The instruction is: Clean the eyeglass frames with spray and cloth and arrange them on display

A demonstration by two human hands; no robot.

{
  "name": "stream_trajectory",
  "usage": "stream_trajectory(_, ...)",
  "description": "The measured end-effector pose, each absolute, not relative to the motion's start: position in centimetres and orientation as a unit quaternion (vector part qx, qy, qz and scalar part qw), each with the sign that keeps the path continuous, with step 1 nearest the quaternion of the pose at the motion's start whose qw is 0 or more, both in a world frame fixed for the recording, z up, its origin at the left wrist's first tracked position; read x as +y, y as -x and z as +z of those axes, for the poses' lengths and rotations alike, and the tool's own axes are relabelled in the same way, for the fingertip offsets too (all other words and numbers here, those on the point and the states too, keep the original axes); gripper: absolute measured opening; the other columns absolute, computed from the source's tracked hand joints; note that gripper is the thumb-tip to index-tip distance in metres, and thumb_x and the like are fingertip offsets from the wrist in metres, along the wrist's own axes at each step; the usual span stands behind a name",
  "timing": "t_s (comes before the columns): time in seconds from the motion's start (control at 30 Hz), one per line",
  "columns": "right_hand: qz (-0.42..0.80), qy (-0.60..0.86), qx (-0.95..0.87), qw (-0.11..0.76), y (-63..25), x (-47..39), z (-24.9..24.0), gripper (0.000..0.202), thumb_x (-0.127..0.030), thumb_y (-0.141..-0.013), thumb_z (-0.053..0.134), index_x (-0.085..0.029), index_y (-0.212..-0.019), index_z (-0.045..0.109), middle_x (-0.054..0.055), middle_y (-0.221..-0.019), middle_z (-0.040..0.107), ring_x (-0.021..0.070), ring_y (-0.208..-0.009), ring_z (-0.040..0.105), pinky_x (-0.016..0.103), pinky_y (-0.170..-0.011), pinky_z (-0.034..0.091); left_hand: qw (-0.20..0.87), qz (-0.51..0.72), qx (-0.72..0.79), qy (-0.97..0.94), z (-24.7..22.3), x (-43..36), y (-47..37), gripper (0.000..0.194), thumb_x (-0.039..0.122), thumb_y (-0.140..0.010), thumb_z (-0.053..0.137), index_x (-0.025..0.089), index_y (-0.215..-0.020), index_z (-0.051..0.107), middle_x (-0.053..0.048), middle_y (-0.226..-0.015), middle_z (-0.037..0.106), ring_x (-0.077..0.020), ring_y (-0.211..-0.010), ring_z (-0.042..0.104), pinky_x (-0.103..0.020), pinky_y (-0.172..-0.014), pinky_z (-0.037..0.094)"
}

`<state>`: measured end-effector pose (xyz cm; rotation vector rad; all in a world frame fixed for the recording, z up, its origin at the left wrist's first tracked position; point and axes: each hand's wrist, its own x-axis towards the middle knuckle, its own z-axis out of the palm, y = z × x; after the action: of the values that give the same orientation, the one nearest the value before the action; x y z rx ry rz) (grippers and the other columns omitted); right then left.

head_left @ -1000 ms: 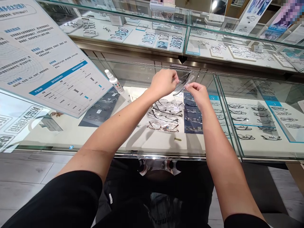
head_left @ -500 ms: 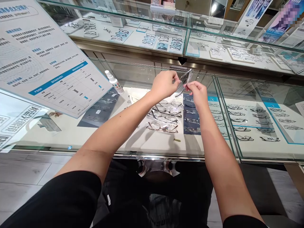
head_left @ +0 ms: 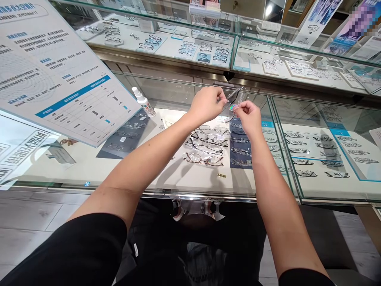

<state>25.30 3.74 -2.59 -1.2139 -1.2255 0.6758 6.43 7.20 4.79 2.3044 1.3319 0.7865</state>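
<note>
My left hand (head_left: 208, 102) pinches a pair of eyeglasses (head_left: 236, 93) by one side, holding it up above the glass counter. The fingers of my right hand (head_left: 249, 113) are closed at the glasses' lens side, where a small shiny rainbow-coloured patch (head_left: 231, 107) shows at the fingertips. Clear lenses or film around the frame are hard to tell apart. Below my hands, several thin-framed eyeglasses (head_left: 203, 159) lie in a column. A small gold-coloured piece (head_left: 221, 175) is in front of them.
A white spray bottle (head_left: 143, 102) stands left of my hands. The large printed sheet (head_left: 68, 71) rises at the left. Glass display cases (head_left: 321, 194) hold eyeglasses to the right, and another glass case (head_left: 169, 59) runs along the back.
The eyeglasses have turned slightly between my hands, and the rainbow-coloured patch now shows at my right fingertips. Both hands stay in nearly the same place.
</note>
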Motion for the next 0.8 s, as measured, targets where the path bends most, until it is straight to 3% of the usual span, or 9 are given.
stream_trajectory(0.13,0.247,0.535,-0.531,0.609,-25.2,3.7,-2.8,0.023,-0.025,-0.086,0.082,-0.022,-0.077,0.061,-0.004,-0.071,0.059,0.0117,-0.065,0.051,0.028,-0.065,0.04,0.191,0.285,0.469,-0.814,4.9,7.2,-6.4,0.009,0.025,-0.092,0.069,0.02,-0.091,0.077,-0.008,-0.085,0.07,-0.0229,-0.086,0.063,-0.038,-0.079,0.043)
stream_trajectory(0.37,0.34,0.503,-0.532,0.59,-24.8,3.3,-2.3,0.037,-0.051,-0.083,0.091,-0.022,-0.076,0.07,-0.002,-0.069,0.068,0.0133,-0.063,0.061,0.028,-0.064,0.05,0.157,0.291,0.467,-0.82,4.6,7.2,-6.4,0.01,0.026,-0.092,0.069,0.02,-0.09,0.078,-0.008,-0.086,0.072,-0.0238,-0.087,0.064,-0.038,-0.081,0.044)
stream_trajectory(0.43,0.381,0.5,-0.522,0.576,-24.7,3.0,-1.9,0.035,-0.051,-0.084,0.091,-0.021,-0.077,0.073,0.001,-0.074,0.073,0.0139,-0.067,0.067,0.028,-0.067,0.055,0.147,0.292,0.467,-0.821,4.6,7.3,-6.3,0.011,0.025,-0.093,0.068,0.02,-0.091,0.078,-0.009,-0.087,0.072,-0.0244,-0.089,0.065,-0.038,-0.082,0.044)
stream_trajectory(0.6,0.393,0.538,-0.462,0.585,-24.1,2.7,-1.5,0.02,-0.026,-0.085,0.087,-0.02,-0.076,0.07,-0.001,-0.068,0.074,0.0121,-0.06,0.068,0.024,-0.061,0.054,0.123,0.284,0.461,-0.832,4.4,7.1,-6.4,0.013,0.027,-0.094,0.067,0.021,-0.094,0.078,-0.01,-0.09,0.073,-0.0276,-0.096,0.067,-0.04,-0.087,0.046)
stream_trajectory(0.7,0.362,0.576,-0.413,0.606,-23.4,2.8,-1.7,0.025,-0.012,-0.083,0.082,-0.022,-0.073,0.061,-0.003,-0.06,0.07,0.0123,-0.055,0.068,0.022,-0.056,0.053,0.116,0.272,0.438,-0.849,3.9,6.5,-6.9,0.014,0.027,-0.095,0.065,0.021,-0.098,0.078,-0.011,-0.097,0.076,-0.0294,-0.1,0.069,-0.041,-0.089,0.047)
stream_trajectory(0.8,0.378,0.577,-0.394,0.608,-23.0,2.8,-1.6,0.025,-0.006,-0.086,0.076,-0.021,-0.074,0.06,-0.004,-0.06,0.071,0.012,-0.057,0.071,0.02,-0.057,0.056,0.106,0.268,0.428,-0.856,3.5,6.2,-7.3,0.016,0.026,-0.096,0.063,0.021,-0.1,0.077,-0.011,-0.102,0.078,-0.0294,-0.1,0.07,-0.041,-0.088,0.047)
